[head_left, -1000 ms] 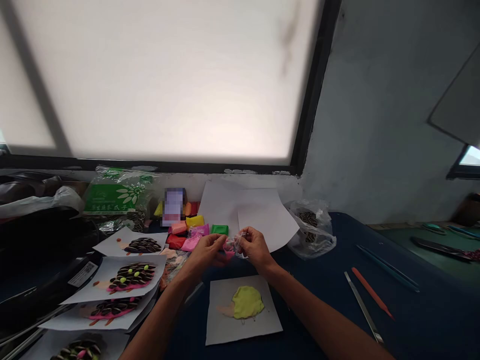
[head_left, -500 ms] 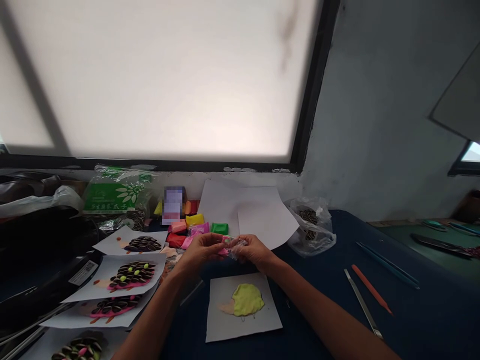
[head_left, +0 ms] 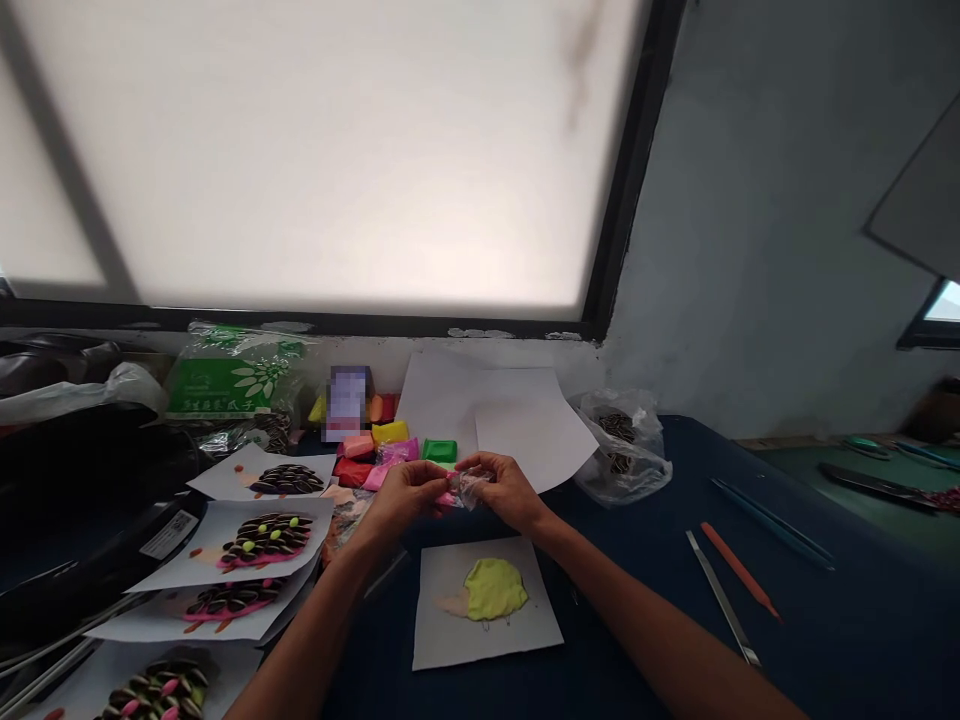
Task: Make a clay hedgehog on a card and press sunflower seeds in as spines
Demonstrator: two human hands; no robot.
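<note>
Both hands meet over the middle of the table, fingers pinched on one small clear plastic wrapper (head_left: 471,487) with a bit of pink showing in it. My left hand (head_left: 409,492) is closed on its left end, and my right hand (head_left: 510,490) grips the crumpled right end. What lies inside the wrapper is partly hidden by my fingers. Just below them lies a white card (head_left: 439,645) bearing a flattened yellow-green clay shape (head_left: 495,590) with a pale peach piece at its left. Behind the hands sit several coloured clay packets (head_left: 390,433), among them a green packet (head_left: 439,450).
Cards with sunflower-seed hedgehogs (head_left: 262,540) lie at left, beside a green seed bag (head_left: 217,385). White paper (head_left: 517,390) and a plastic bag of seeds (head_left: 622,450) stand behind. At right are an orange tool (head_left: 739,570), a metal strip (head_left: 720,595) and blue tweezers (head_left: 772,522).
My fingers have shifted slightly on the wrapper, the right hand's knuckles now higher and closer to the left hand. The view has tilted a little; the card and tools stay in place.
</note>
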